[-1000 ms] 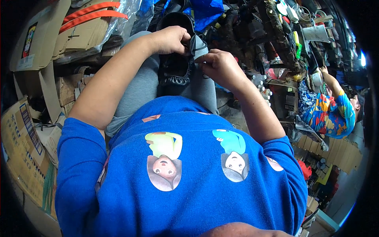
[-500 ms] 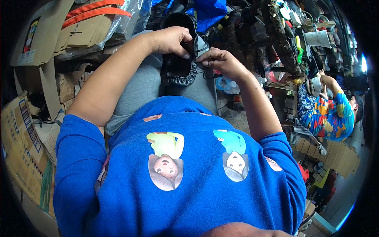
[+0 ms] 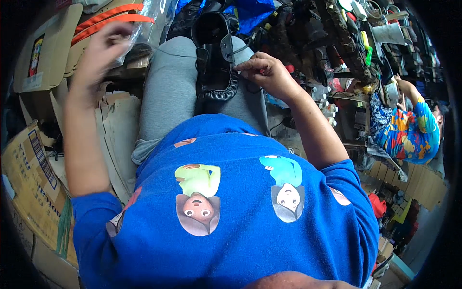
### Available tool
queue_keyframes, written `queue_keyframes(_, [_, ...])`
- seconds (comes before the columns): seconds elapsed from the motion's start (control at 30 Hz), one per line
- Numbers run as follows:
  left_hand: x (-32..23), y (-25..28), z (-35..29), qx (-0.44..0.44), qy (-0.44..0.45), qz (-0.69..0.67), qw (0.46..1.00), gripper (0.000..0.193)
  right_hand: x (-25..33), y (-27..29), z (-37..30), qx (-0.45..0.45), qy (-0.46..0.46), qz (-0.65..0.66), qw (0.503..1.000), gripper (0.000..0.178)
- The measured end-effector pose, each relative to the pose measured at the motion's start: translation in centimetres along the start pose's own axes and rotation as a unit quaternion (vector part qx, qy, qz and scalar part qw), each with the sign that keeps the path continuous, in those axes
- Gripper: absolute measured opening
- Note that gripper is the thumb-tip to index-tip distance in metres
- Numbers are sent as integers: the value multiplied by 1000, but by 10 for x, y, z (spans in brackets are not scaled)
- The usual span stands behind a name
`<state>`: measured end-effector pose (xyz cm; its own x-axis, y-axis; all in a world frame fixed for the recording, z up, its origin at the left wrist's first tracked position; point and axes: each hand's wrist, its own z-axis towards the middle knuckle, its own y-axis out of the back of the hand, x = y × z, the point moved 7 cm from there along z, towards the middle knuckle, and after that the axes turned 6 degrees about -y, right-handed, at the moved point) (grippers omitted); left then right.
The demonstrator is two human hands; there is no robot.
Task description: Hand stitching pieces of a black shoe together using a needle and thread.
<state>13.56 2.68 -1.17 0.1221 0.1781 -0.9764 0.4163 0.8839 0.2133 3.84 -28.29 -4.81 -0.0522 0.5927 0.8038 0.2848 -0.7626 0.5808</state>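
A black leather shoe upper (image 3: 219,91) with a gathered, puckered toe rests between my thighs, its toe end towards me. At its right edge, beside a flap with eyelets (image 3: 227,48), my right hand (image 3: 267,72) is closed in a pinch. What its fingertips hold is too small to name. My left hand (image 3: 107,45) is off to the left, away from the shoe upper, over the cardboard and orange straps; motion smears its fingers. A thin dark thread (image 3: 175,55) runs from near that hand across my left thigh towards the shoe upper.
Cardboard boxes (image 3: 29,178) and orange straps (image 3: 108,18) lie at the left. A blue plastic sheet (image 3: 252,14) is beyond my knees. Small white-capped bottles (image 3: 327,106) and a cluttered rack of tools (image 3: 332,29) stand right. Another person in a colourful shirt (image 3: 406,130) sits far right.
My left hand has let go of the shoe upper and swung out to the left. A thread now stretches over my left thigh. My right hand stays by the upper's right edge.
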Motion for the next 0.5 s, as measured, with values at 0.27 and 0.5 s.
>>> queue_keyframes(0.27, [4,180,-100,-199,26,268,942,33,6,-9,-7,-8,13,-27,1000,26])
queue_keyframes(0.5, [-7,-41,-58,60,-55,264,961,27,19,-22,-26,-104,51,-214,970,33])
